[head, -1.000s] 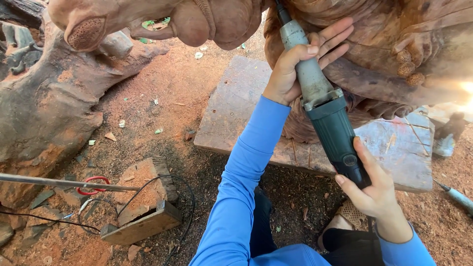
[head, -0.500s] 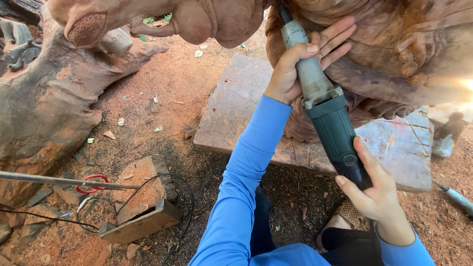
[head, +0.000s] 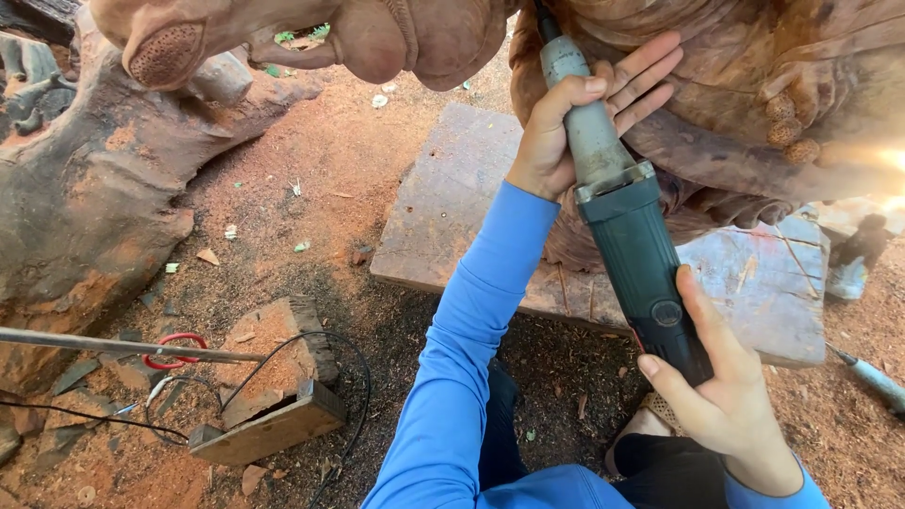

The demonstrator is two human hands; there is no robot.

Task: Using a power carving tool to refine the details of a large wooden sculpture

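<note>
I hold a long die grinder (head: 630, 221) with a grey metal neck and dark green body, its tip pointing up into a large reddish wood carving (head: 754, 104). My left hand (head: 577, 118) wraps the grey neck close to the carving, fingers partly spread against the wood. My right hand (head: 721, 391) grips the rear of the green body, lower right. The tool's bit is hidden against the carving. Blue sleeves cover both arms.
The carving rests on a flat wooden slab (head: 452, 207) on sawdust-covered ground. A big carved root (head: 85, 198) lies at the left. A metal rod (head: 123, 347), red-handled scissors (head: 174, 351), a black cable (head: 349, 377) and wood blocks (head: 273, 396) lie lower left. Another tool (head: 872, 377) lies right.
The grinder and both hands have shifted very slightly; otherwise nothing has visibly changed.
</note>
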